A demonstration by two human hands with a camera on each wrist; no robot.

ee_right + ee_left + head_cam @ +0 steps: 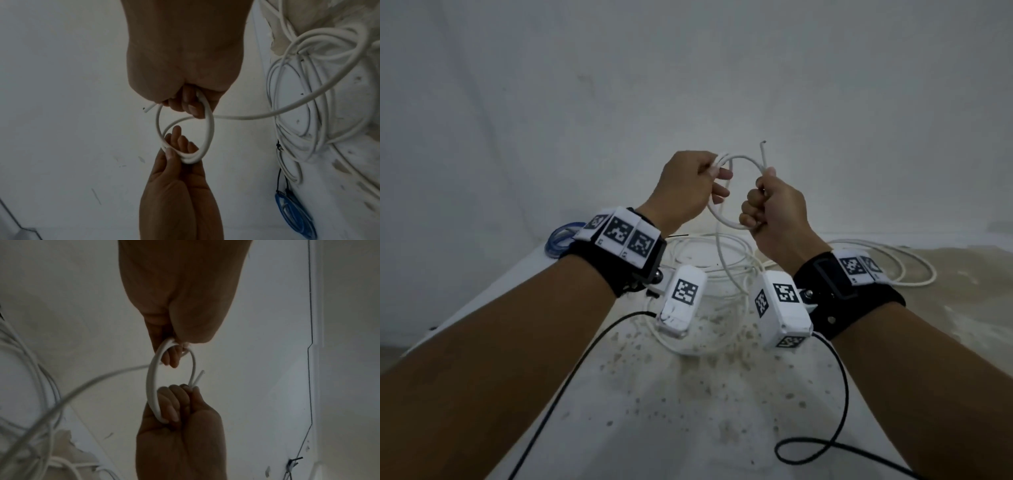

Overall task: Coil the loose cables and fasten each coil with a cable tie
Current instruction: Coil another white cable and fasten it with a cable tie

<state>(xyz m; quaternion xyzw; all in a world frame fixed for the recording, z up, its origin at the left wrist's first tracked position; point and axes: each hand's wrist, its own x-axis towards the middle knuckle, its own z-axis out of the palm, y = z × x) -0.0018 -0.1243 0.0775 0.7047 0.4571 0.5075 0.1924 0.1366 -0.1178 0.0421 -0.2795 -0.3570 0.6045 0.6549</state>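
A white cable [748, 161] forms a small coil held up between both hands above the table. My left hand [693, 185] pinches the coil's left side between thumb and fingers; the loops [190, 158] bunch there. My right hand [767, 209] is fisted round the coil's right side, with the cut end [763, 150] sticking up past its thumb. From the coil the cable [722, 253] drops to a loose white pile [709, 274] on the table. In the left wrist view the coil [151, 382] spans both hands.
More white cable [887, 263] lies looped at the right of the stained white table [688, 394]. A blue coil [560, 238] sits at the table's far left edge. Black sensor leads [835, 404] trail from my wrists. A plain wall stands behind.
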